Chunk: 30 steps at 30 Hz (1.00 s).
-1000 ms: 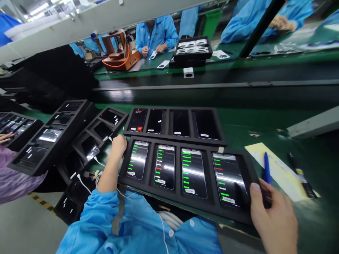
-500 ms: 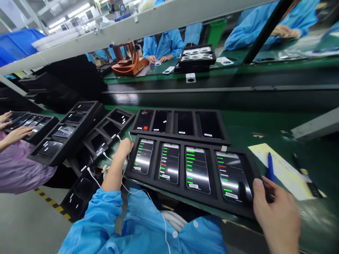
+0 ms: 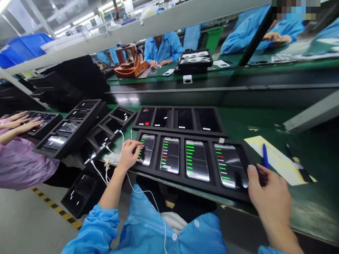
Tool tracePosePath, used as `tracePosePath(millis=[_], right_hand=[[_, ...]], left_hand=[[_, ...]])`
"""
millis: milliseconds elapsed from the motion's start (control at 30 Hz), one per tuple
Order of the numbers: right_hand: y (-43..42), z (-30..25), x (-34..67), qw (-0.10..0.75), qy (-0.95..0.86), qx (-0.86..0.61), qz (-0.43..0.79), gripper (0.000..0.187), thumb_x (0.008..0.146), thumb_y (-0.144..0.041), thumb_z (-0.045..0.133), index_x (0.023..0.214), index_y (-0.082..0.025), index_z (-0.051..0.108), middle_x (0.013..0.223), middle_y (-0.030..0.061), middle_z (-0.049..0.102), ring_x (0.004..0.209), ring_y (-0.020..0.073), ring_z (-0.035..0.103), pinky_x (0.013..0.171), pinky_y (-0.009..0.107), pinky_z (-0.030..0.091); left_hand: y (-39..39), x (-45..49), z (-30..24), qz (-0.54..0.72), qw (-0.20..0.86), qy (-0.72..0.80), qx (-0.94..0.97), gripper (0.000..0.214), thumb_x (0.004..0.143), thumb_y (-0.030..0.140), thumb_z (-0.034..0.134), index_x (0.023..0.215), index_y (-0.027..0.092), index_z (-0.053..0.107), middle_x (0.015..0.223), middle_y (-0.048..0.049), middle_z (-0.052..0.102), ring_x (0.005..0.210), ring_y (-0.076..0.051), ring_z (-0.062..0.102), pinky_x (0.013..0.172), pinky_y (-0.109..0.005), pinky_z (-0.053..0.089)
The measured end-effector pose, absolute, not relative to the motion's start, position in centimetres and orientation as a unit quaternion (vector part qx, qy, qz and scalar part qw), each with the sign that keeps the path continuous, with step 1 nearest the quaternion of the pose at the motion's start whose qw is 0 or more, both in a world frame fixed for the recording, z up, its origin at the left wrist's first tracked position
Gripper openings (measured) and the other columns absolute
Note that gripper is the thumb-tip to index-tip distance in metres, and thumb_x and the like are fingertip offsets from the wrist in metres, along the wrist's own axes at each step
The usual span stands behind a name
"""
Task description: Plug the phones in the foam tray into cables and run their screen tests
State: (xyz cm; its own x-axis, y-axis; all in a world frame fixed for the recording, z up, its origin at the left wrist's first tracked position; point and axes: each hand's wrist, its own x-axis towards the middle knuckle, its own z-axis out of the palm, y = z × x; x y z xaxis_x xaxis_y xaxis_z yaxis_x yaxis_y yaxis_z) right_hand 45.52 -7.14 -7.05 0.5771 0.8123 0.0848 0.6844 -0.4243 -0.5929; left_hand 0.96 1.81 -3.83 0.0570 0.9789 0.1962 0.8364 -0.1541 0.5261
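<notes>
A black foam tray [image 3: 182, 181] with lit smartphones lies along the table's front edge. Green, white and red text lines show on the screens. My left hand [image 3: 130, 154] reaches over the tray's left end, fingers apart and holding nothing, with fingertips at the leftmost smartphone [image 3: 148, 150]; whether they touch its screen I cannot tell. At the opposite end, my right hand [image 3: 268, 195] grips the tray's right edge, beside the rightmost smartphone [image 3: 230, 165]. Behind lies a second tray [image 3: 172, 131] of dark-screened phones.
More phone trays [image 3: 71, 123] stand at the left, with white cables [image 3: 99, 171] among them. Another person's hands [image 3: 25, 123] are over a tray at far left. A blue pen [image 3: 265, 155] and yellow paper [image 3: 283, 165] lie right. A metal rail [image 3: 233, 89] crosses behind.
My left hand has moved from the tray's left edge to above the leftmost smartphone, its fingers now extended. The right hand remains on the tray's right edge. The view has shifted slightly.
</notes>
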Motion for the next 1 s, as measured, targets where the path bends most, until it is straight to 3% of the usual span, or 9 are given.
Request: tracePosePath(millis=[67,133,200,300,400,633,1000], right_hand=[[-7.2,-7.1,45.3,0.308,-0.463,-0.826,0.089,0.083,0.106,-0.069,0.033,0.145,-0.004,0.066,0.130,0.0297,0.068,0.124,0.0448,0.063,0.093,0.052,0.048],[-7.4,-7.4,45.2,0.335,-0.502,-0.796,0.044,0.072,0.108,-0.062,0.034,0.143,-0.008,0.066,0.135,0.0280,0.068,0.131,0.0435,0.061,0.103,0.053,0.047],[-7.6,-7.8,45.1,0.368,-0.555,-0.746,-0.004,0.059,0.110,-0.053,0.035,0.139,-0.013,0.068,0.137,0.0230,0.071,0.134,0.0393,0.061,0.113,0.054,0.045],[-8.2,-8.3,45.1,0.368,-0.608,-0.703,-0.019,0.048,0.111,-0.044,0.036,0.134,-0.020,0.071,0.129,0.0152,0.076,0.134,0.0344,0.063,0.115,0.054,0.046],[-8.7,-8.3,45.2,0.310,-0.633,-0.709,0.003,0.046,0.114,-0.042,0.035,0.137,-0.023,0.071,0.130,0.0121,0.077,0.137,0.0338,0.063,0.109,0.053,0.047],[-7.0,-7.5,46.1,0.207,-0.697,-0.686,0.020,0.052,0.114,-0.041,0.032,0.154,-0.021,0.059,0.159,0.0097,0.064,0.151,0.0371,0.052,0.112,0.055,0.042],[-5.1,-7.4,47.0,0.202,-0.704,-0.679,0.048,0.055,0.116,-0.041,0.033,0.165,-0.022,0.047,0.165,0.0121,0.057,0.159,0.0408,0.043,0.118,0.064,0.041]], left_hand=[[2.0,1.3,-3.7,0.249,0.154,0.605,0.740,0.028,0.105,0.026,0.052,0.120,0.025,0.075,0.127,-0.0063,0.082,0.138,-0.024,0.064,0.138,-0.047,0.019],[2.5,1.4,-3.7,0.232,0.159,0.588,0.758,0.036,0.103,0.028,0.051,0.132,0.025,0.072,0.139,-0.0074,0.078,0.147,-0.026,0.058,0.139,-0.051,0.013],[2.9,1.3,-3.8,0.221,0.151,0.575,0.773,0.044,0.103,0.031,0.050,0.143,0.024,0.067,0.149,-0.0099,0.072,0.153,-0.028,0.052,0.139,-0.053,0.012],[3.0,1.1,-4.1,0.233,0.135,0.559,0.784,0.046,0.101,0.035,0.049,0.140,0.024,0.070,0.143,-0.0115,0.075,0.147,-0.032,0.056,0.138,-0.055,0.013],[2.9,1.0,-4.2,0.231,0.146,0.563,0.780,0.043,0.099,0.039,0.052,0.133,0.027,0.075,0.134,-0.0100,0.079,0.140,-0.034,0.060,0.138,-0.057,0.013],[3.2,1.4,-4.1,0.204,0.180,0.566,0.778,0.050,0.097,0.042,0.057,0.145,0.031,0.070,0.155,-0.0076,0.070,0.151,-0.038,0.050,0.138,-0.060,0.006],[3.0,1.0,-4.4,0.162,0.132,0.545,0.812,0.051,0.106,0.044,0.046,0.153,0.028,0.062,0.164,-0.0093,0.061,0.156,-0.038,0.046,0.136,-0.063,0.013]])
